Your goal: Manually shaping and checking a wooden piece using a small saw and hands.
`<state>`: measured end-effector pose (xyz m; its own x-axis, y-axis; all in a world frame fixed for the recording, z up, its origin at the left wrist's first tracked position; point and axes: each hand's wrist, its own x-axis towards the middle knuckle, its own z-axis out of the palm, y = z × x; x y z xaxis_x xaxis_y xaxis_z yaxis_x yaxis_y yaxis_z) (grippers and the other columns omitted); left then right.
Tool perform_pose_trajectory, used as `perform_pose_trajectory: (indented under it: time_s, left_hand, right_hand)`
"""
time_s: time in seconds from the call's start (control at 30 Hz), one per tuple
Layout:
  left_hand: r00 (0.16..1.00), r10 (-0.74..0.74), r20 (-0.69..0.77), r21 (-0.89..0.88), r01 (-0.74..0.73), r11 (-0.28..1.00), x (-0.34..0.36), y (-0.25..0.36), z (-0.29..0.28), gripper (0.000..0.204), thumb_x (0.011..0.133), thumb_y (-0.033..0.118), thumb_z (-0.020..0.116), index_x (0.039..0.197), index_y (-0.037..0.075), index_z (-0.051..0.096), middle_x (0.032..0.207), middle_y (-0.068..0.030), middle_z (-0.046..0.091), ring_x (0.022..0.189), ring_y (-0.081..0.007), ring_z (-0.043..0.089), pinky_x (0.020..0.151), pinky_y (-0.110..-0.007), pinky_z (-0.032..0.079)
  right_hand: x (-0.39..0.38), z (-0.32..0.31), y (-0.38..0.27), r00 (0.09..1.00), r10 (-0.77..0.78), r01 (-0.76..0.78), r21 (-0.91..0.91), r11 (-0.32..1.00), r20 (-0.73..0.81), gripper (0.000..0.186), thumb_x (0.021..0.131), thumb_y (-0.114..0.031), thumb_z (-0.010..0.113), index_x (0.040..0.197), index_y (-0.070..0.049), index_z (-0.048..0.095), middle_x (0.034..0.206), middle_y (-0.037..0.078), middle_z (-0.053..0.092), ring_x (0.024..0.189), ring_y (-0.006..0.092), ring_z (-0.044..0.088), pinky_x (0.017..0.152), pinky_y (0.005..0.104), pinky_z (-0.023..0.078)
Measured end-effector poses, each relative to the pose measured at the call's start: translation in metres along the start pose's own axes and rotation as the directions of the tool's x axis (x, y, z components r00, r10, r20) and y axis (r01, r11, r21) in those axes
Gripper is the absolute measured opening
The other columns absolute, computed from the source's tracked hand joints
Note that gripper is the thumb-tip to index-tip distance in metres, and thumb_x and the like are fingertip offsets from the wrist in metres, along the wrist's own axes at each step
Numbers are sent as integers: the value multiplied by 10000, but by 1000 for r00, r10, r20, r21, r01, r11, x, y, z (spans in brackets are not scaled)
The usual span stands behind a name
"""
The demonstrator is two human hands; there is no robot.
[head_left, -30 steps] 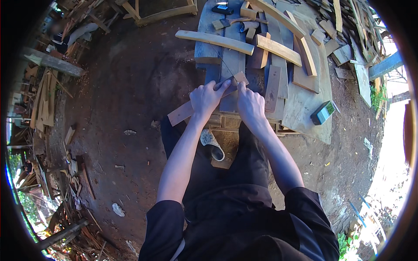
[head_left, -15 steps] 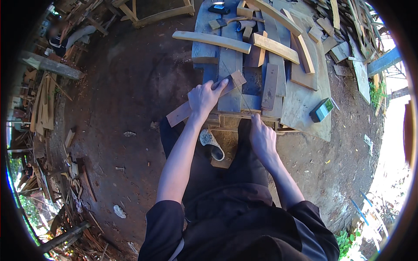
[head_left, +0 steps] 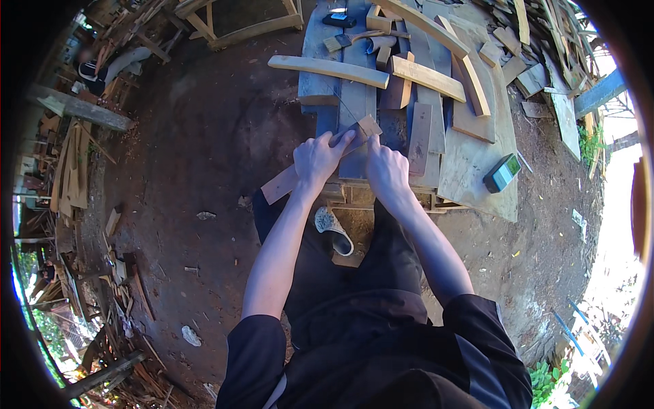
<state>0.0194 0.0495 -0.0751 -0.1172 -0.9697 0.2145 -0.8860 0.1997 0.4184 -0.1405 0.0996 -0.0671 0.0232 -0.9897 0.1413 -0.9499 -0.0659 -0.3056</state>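
A short wooden board (head_left: 281, 187) lies slantwise over the near edge of the workbench, its near end above my left thigh. My left hand (head_left: 317, 161) is wrapped over the board, gripping it with the thumb toward its far end. Close beside that far end, my right hand (head_left: 388, 169) is closed around the handle of a handsaw; the fingers hide the handle. The thin saw blade (head_left: 345, 108), seen edge-on, crosses the board near its end and points away to the far left.
Wooden planks form the workbench (head_left: 354, 153). Loose wood pieces (head_left: 429, 76), a paintbrush (head_left: 351, 39) and a dark box-shaped device (head_left: 339, 20) lie on it. At right sits a green-and-black box (head_left: 502, 173). A whitish tube-shaped object (head_left: 334, 232) is between my legs. A person (head_left: 95, 71) sits far left.
My right hand has moved forward and slightly left, up to the board, pushing the saw blade farther across it. My left hand and the board have stayed nearly in place.
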Motion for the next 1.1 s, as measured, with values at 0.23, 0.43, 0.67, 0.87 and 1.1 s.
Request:
perform_pose_trajectory:
  time_s: [0.23, 0.43, 0.67, 0.87, 1.1]
  left_hand:
    - [1000, -25, -14, 19, 26, 999, -2, 3, -6, 691, 899, 732, 515, 730, 88, 700, 664, -182, 691, 667, -395, 700, 605, -484, 547]
    - [999, -49, -11, -19, 49, 999, -2, 7, -3, 699, 897, 738, 509, 740, 87, 712, 661, -180, 692, 673, -392, 704, 609, -481, 550]
    - [1000, 5, 10, -67, -5, 998, -1, 1, -4, 700, 906, 724, 512, 734, 74, 706, 644, -183, 681, 661, -388, 702, 603, -478, 553]
    - [1000, -11, -9, -89, 10, 996, -5, -1, 0, 673, 906, 702, 539, 739, 71, 705, 650, -185, 683, 660, -394, 700, 599, -482, 555]
    - [999, 15, 29, -63, -13, 998, 0, 6, -4, 678, 903, 712, 532, 742, 77, 708, 648, -184, 685, 670, -396, 703, 609, -488, 557]
  right_hand:
    - [-10, 10, 7, 998, -12, 16, 73, 997, -59, 256, 890, -81, 543, 1119, 34, 538, 743, 172, 690, 653, 351, 710, 570, 453, 571]
    - [-52, 13, 16, 997, 46, -40, 95, 995, -55, 199, 911, -68, 526, 1104, -19, 518, 738, 186, 687, 626, 370, 696, 535, 471, 559]
    - [-102, -26, 23, 989, 130, -136, 85, 987, 72, 201, 926, -67, 508, 1126, -48, 516, 716, 206, 678, 625, 394, 685, 541, 510, 544]
    - [-88, -34, 29, 990, 127, -128, 32, 991, 58, 204, 924, -69, 511, 1124, -26, 510, 678, 200, 666, 608, 391, 678, 530, 509, 535]
    - [-32, -12, 15, 1000, -3, 3, -2, 1000, -26, 214, 879, -64, 559, 1082, -10, 518, 679, 170, 683, 634, 375, 703, 558, 477, 557]
